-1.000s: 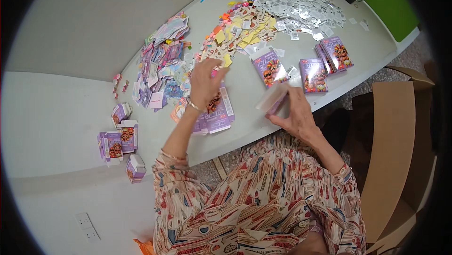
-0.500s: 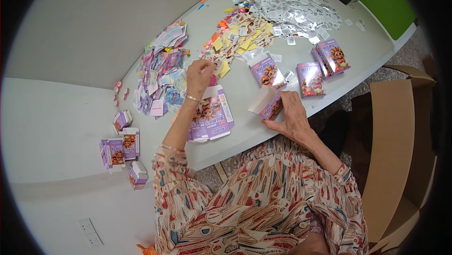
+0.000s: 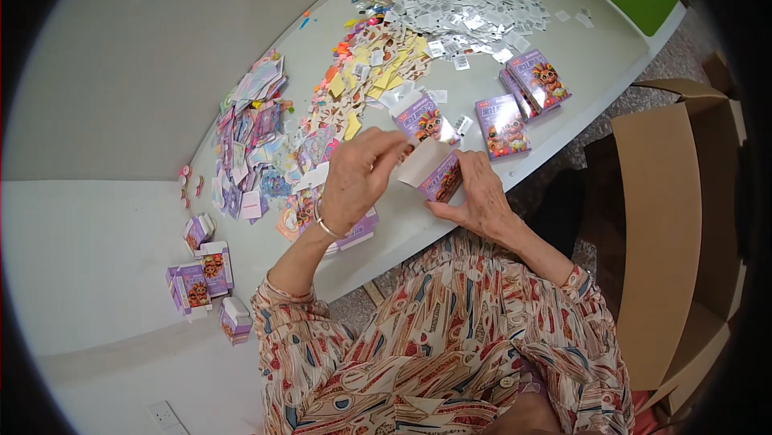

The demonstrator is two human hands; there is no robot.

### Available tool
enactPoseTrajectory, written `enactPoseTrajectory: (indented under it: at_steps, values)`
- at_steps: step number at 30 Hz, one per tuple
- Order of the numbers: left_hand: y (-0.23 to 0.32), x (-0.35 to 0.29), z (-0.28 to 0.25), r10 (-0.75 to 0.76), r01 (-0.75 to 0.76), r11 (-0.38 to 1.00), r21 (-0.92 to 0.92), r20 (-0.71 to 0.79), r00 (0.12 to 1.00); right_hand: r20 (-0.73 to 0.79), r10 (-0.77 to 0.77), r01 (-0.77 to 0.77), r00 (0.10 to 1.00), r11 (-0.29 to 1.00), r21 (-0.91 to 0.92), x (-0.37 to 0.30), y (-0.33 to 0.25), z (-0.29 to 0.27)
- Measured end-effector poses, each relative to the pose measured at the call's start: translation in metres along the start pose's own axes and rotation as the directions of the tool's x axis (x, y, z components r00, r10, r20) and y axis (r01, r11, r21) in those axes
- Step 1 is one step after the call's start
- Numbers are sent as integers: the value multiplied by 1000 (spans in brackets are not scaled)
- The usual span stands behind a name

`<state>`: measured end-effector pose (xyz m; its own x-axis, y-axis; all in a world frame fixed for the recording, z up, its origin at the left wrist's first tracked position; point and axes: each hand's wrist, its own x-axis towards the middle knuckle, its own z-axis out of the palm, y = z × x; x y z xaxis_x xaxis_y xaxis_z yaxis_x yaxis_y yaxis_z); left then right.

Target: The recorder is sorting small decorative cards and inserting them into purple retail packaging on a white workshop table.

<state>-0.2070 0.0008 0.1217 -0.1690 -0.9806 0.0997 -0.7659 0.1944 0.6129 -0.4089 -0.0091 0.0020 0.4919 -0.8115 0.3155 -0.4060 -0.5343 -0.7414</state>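
My right hand (image 3: 482, 202) grips a small purple carton (image 3: 441, 180) near the table's front edge, its white top flap raised and its top end open. My left hand (image 3: 359, 182) is pinched closed just left of that flap. A small brownish bit shows at its fingertips, too little to name. Flattened purple cartons (image 3: 359, 231) lie partly hidden under my left hand and wrist. Just beyond the held carton lies another purple carton (image 3: 426, 120) with its flap up. To its right rest a closed purple carton (image 3: 503, 127) and a small stack of cartons (image 3: 540, 81).
Heaps of white-silver sachets (image 3: 474, 13), yellow slips with small cut-outs (image 3: 378, 65) and pastel card packs (image 3: 251, 125) cover the table's far and left parts. Several purple cartons (image 3: 195, 286) sit at the left. A large open cardboard box (image 3: 655, 234) stands at the right.
My left hand has come away from the heap of cut-outs, toward me and right, to the open carton. The right hand keeps its hold on the carton. The whole view has shifted slightly.
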Motion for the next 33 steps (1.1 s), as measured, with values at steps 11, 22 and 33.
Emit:
enactPoseTrajectory:
  at_steps: [11, 22, 33]
  values:
    - [15, 5, 6, 258, -238, 958, 159, -118, 959, -35, 12, -12, 999, 1000, 2, 2, 4, 0]
    - [-51, 119, 68, 239, -280, 956, 82, 328, 914, -93, -163, 163, 982, 987, -8, -4, 9, 7]
    - [-74, 128, 81, 422, -470, 869, 158, 263, 868, -97, -161, 159, 982, 987, -26, -5, 14, 8]
